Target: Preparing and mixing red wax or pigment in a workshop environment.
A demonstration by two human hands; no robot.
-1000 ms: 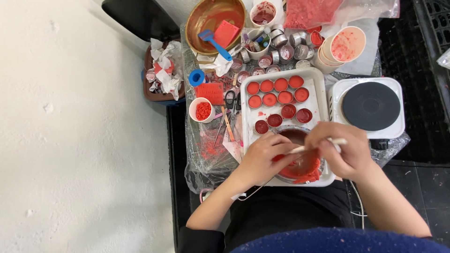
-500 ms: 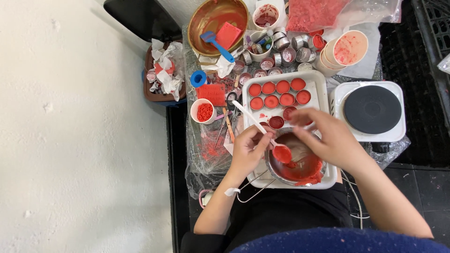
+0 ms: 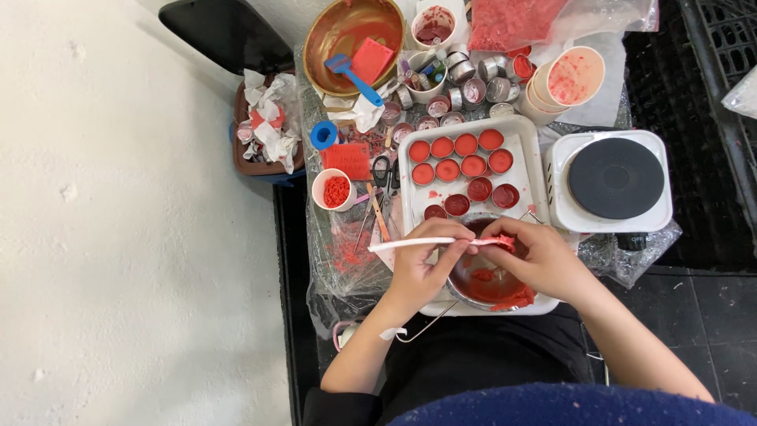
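Observation:
My left hand (image 3: 422,268) grips a white plastic spoon (image 3: 410,243) by its handle, held level over a small metal pot (image 3: 493,292) of red wax. My right hand (image 3: 536,256) pinches the spoon's red-coated bowl end with its fingertips above the pot. The pot stands at the near end of a white tray (image 3: 520,134). On that tray, beyond my hands, sit several small round tins (image 3: 465,162) filled with red wax.
A white hot plate with a dark disc (image 3: 615,177) stands right of the tray. Behind are a brass bowl (image 3: 347,31) with a blue spatula, empty tins (image 3: 473,75), paper cups (image 3: 572,79) and a bag of red granules (image 3: 520,20). Left lie scissors (image 3: 384,170), a cup of red bits (image 3: 335,189).
The spoon went from my right hand into my left, dipped in the pot, and now lies level. My right hand has come back from the tins to its bowl end.

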